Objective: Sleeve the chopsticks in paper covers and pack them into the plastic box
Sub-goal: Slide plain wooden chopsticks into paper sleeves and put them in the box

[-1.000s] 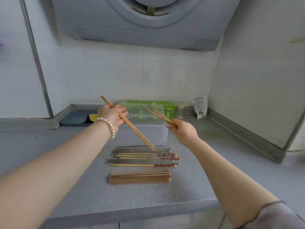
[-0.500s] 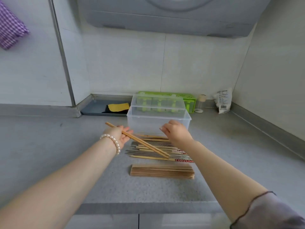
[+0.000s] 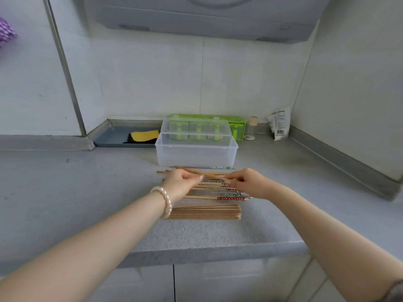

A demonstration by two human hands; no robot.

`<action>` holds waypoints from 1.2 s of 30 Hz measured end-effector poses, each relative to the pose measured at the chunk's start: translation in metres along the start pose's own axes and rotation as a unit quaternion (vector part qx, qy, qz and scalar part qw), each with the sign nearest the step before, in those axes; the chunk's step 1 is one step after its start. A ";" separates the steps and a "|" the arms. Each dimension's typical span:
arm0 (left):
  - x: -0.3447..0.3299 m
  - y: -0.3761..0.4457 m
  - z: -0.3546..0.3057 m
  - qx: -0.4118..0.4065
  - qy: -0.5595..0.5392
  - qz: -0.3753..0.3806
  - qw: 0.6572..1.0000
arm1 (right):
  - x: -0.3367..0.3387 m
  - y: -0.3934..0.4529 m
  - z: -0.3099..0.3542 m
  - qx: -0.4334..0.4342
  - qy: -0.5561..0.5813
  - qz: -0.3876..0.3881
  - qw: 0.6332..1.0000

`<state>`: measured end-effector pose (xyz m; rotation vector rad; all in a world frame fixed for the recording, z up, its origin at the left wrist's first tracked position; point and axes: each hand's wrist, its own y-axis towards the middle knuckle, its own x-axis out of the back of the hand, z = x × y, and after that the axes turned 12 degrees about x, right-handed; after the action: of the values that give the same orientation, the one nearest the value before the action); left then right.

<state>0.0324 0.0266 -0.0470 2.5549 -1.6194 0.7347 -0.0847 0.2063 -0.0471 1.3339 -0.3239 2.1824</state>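
Two plain wooden chopsticks (image 3: 212, 175) are being pinched by left hand (image 3: 182, 184) and right hand (image 3: 247, 183), twelve o'clock of stacked brown paper covers (image 3: 205, 211); tips should be aligned before sleeving.

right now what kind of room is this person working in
Most likely a home kitchen. A range hood hangs over a grey stone-look countertop set against tiled walls, cabinet doors show below the counter edge, and a green utensil holder stands at the back by a small bottle.
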 end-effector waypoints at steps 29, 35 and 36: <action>0.016 -0.018 0.043 -0.157 0.284 0.033 0.945 | -0.008 -0.014 0.011 0.019 0.065 -0.030 0.997; 0.017 -0.016 0.043 -0.160 0.288 0.037 0.944 | -0.011 -0.017 0.016 -0.014 0.045 0.057 0.997; 0.017 -0.017 0.043 -0.161 0.287 0.036 0.944 | -0.012 -0.017 0.016 -0.020 0.046 0.065 0.997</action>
<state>0.0687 0.0082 -0.0750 1.8334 -1.4805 1.0028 -0.0592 0.2091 -0.0513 1.2162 -0.4271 2.3249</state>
